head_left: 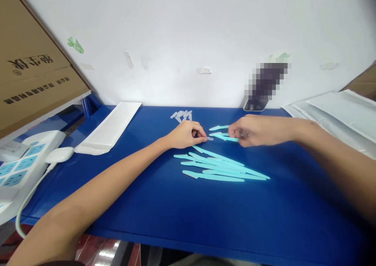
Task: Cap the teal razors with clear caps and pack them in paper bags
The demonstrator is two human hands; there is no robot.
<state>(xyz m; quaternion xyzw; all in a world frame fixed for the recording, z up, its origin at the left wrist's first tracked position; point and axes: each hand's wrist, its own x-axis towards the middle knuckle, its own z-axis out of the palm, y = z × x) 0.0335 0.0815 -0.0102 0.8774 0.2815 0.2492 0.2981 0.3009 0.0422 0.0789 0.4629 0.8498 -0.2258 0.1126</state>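
My left hand (pixel 188 134) is closed in a pinch on a small clear plastic cap (pixel 210 139) just above the blue table. Facing it from the right, my right hand (pixel 243 131) has its fingers curled round turquoise eyebrow razors (pixel 219 128), whose heads point left towards the cap. How many of these are gripped and how many lie beneath the fingers is hidden. Nearer to me, several more turquoise razors (pixel 223 165) lie in an overlapping fan. Beyond my left hand sits a small group of clear caps (pixel 182 115).
A long white packet (pixel 110 129) lies on the blue table (pixel 164 215) at left. A power strip (pixel 25 168) with a plugged-in white charger (pixel 60 155) is at the left edge. A phone (pixel 260 97) leans on the white wall; white packaging (pixel 343 113) lies at right.
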